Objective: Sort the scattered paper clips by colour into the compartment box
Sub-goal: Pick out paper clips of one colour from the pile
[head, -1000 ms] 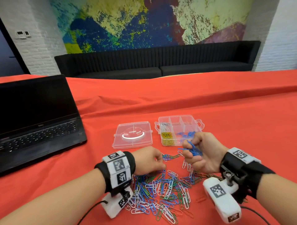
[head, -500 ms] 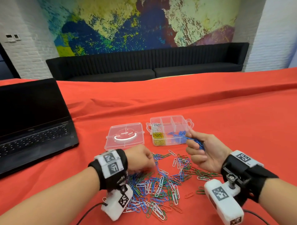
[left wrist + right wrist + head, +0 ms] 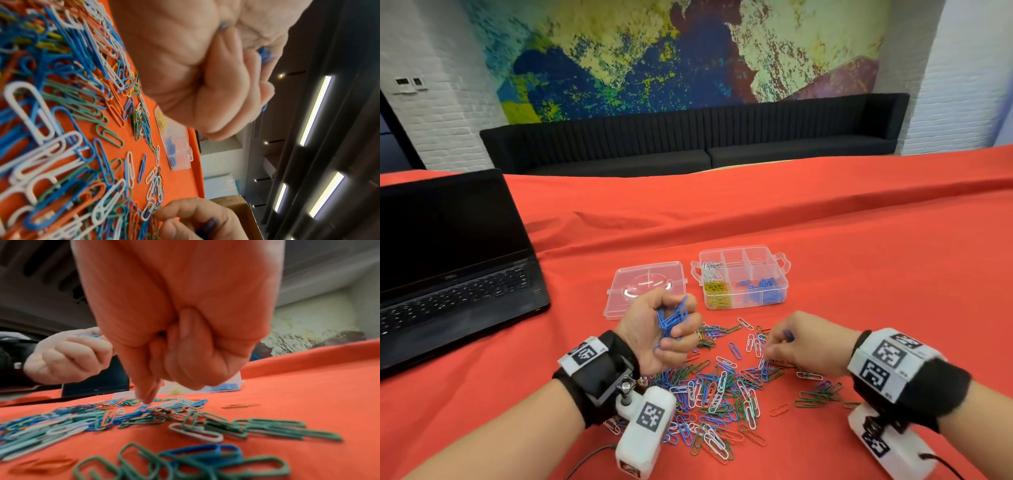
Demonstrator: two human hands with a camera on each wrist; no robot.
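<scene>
A heap of mixed paper clips (image 3: 719,394) in blue, white, green and orange lies on the red cloth between my wrists. My left hand (image 3: 664,329) is lifted above the heap's far left edge, turned palm up, and grips a bunch of blue clips (image 3: 671,318). My right hand (image 3: 791,346) is down at the heap's right side, fingers curled, pinching a blue clip (image 3: 788,335); the same clip (image 3: 209,225) shows in the left wrist view. Beyond the heap stands the clear compartment box (image 3: 784,284), holding white clips (image 3: 710,270), yellow clips (image 3: 717,294) and blue clips (image 3: 760,291).
The box's clear lid (image 3: 647,287) lies flat just left of the box, behind my left hand. An open black laptop (image 3: 448,267) sits at the far left. A few green clips (image 3: 815,397) and one orange clip (image 3: 779,409) lie apart, right of the heap.
My right hand carried blue clips to the box, came back without them, and now pinches one at the heap. My left hand rose off the heap and turned up, holding a bunch of blue clips.
</scene>
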